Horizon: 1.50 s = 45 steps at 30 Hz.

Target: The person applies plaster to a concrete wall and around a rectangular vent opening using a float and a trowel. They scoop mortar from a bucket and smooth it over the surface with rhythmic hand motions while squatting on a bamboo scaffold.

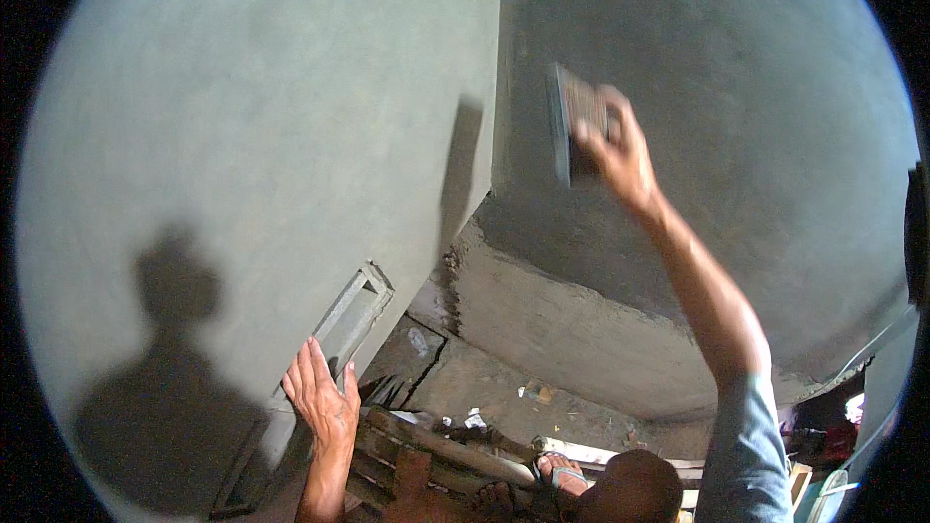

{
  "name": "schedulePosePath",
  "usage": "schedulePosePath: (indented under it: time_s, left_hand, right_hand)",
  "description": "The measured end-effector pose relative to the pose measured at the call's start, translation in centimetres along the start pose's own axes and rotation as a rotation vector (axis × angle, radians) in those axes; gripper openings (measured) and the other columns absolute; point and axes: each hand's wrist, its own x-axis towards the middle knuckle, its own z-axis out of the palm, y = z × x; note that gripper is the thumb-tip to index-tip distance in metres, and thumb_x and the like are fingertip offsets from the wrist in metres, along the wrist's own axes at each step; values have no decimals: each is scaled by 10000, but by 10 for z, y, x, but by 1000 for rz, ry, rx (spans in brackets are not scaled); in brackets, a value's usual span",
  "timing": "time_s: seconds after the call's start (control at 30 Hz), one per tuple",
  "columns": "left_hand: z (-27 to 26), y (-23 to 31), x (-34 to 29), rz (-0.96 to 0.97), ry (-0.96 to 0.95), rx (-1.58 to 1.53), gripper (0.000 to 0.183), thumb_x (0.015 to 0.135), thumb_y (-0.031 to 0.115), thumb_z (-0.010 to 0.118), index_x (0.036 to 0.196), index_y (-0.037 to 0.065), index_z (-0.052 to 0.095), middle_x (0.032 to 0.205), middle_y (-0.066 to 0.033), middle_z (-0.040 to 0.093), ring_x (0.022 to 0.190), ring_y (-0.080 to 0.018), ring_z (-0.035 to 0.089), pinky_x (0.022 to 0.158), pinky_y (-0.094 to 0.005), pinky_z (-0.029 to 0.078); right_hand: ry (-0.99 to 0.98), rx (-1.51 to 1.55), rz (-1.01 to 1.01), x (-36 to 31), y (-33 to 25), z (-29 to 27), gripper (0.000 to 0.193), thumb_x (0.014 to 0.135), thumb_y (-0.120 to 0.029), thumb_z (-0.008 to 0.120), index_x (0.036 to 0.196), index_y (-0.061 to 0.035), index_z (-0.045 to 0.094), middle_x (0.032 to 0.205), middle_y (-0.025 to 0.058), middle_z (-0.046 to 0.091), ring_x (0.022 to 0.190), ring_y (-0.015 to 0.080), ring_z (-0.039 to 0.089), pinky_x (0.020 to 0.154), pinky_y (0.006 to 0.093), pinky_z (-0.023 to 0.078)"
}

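Right hand (pixel 622 157) gripping a motion-blurred float (pixel 581 102) — one o'clock, before dark wall (pixel 736 107); left hand (pixel 327 409), fingers extended, at recessed panel (pixel 356 322) — seven o'clock; pale wall (pixel 281 116), ten o'clock; littered floor (pixel 499 383), six.

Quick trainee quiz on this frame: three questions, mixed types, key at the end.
1. Which hand holds the flat, rectangular grey-brown hand float?
2. True or false: the left hand is at the lower end of the long rectangular recess.
3. The dark head-and-shoulders shadow falls on:
a) the darker grey wall
b) the smooth light-grey wall
c) the floor

Key: 1. The right hand. 2. True. 3. b.
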Motion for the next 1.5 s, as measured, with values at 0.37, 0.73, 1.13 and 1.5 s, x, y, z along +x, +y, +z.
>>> schedulePosePath:
  time_s: [0.37,0.73,1.13,1.5]
  left_hand:
    - [11,-10,-1,-26,-80,-3,749,852,226,758,1472,-73,461,1464,-291,516,1329,-470,498,1140,-540,363]
    - [0,17,11,40,-206,60,774,891,260,731,1510,-74,407,1451,-323,522,1314,-512,513,1147,-560,374]
    - [-17,10,11,94,-178,81,750,891,262,749,1484,-85,448,1454,-319,533,1319,-503,526,1138,-545,397]
    - [-12,27,16,15,-220,43,783,865,271,780,1487,-71,450,1449,-313,541,1314,-495,535,1126,-524,417]
  right_hand:
    - [183,-39,-210,183,-32,76,602,1009,-233,630,1552,-113,399,1501,264,516,1367,392,531,1128,484,458]
    - [113,108,157,-58,276,145,560,975,-252,663,1479,-145,445,1450,222,579,1343,425,560,1115,502,457]
    - [226,66,-267,85,109,96,567,917,-260,724,1440,-151,536,1254,225,696,1154,431,672,1009,483,528]
    - [130,326,479,-145,299,153,640,978,-144,691,1557,-162,420,1540,147,503,1424,282,477,1179,411,388]
